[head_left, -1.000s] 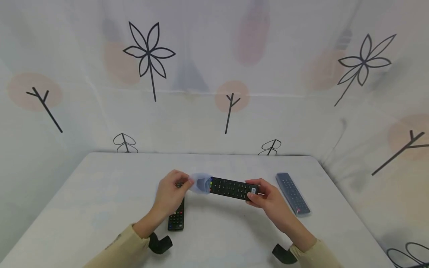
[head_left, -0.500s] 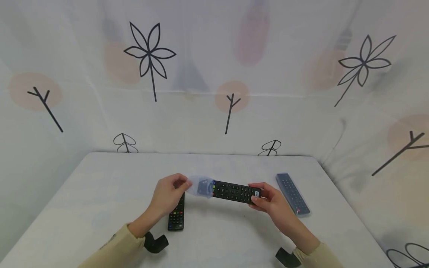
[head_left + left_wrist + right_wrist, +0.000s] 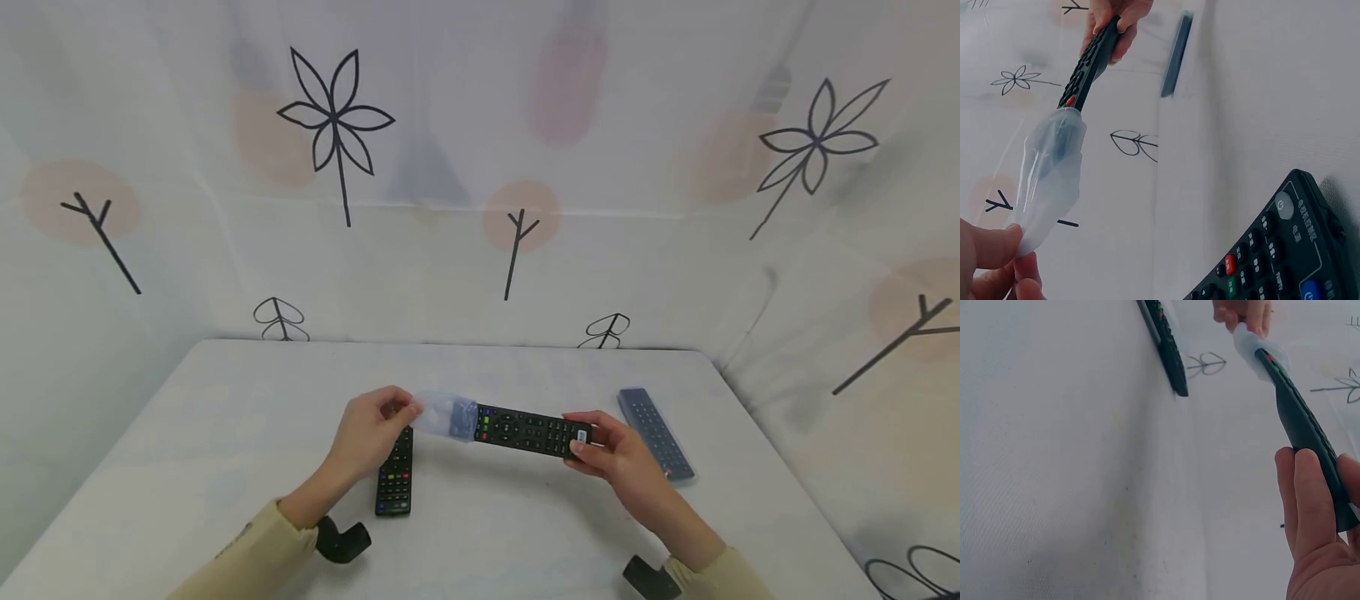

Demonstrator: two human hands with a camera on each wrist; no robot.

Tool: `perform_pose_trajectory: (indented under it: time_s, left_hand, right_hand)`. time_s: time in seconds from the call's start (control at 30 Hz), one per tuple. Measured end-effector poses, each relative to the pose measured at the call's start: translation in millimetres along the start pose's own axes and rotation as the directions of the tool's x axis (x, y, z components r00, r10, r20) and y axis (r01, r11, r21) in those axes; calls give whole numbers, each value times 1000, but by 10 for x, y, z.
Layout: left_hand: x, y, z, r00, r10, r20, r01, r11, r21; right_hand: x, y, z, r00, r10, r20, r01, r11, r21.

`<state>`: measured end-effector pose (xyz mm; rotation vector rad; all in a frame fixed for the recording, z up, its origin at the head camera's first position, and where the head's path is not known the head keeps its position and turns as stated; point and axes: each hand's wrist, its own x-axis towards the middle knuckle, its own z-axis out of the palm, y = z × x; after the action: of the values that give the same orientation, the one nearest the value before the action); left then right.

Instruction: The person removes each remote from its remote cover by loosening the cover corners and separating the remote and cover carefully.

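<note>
seemingly partway, pinching translucent bluish plastic sleeve (image 3: 438, 414) in left hand (image 3: 371, 429), gripping mostly bare, long black remote (image 3: 521, 430) in right hand (image 3: 617, 450).

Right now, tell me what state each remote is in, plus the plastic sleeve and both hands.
Held remote: raised, one end inside the sleeve, the rest outside it.
Plastic sleeve: crumpled, partly over that end.
Left hand: pinching the sleeve's free end.
Right hand: gripping the held remote's other end.
Remote near left hand: lying keys up, uncovered where visible.
Far-right remote: lying keys up, covered.
</note>
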<state>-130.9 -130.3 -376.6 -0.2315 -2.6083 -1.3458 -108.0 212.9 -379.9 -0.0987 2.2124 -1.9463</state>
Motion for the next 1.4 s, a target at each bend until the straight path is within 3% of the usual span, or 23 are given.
perform_pose_trajectory:
  time_s: [0.47, 0.83, 1.4]
  left_hand:
    - [11, -25, -13, 1000, -22, 7, 22, 1000, 4]
    - [2, -28, -19, 1000, 23, 4, -23, 1000, 6]
    - [8, -23, -32, 1000, 13, 23, -13, 1000, 13]
  right_hand:
    - [0, 72, -56, 1000, -8, 18, 7, 1000, 28]
    - [-27, 93, -100, 1000, -7, 20, 7, 1000, 20]
    - [-59, 94, -152, 1000, -15, 6, 14, 999, 32]
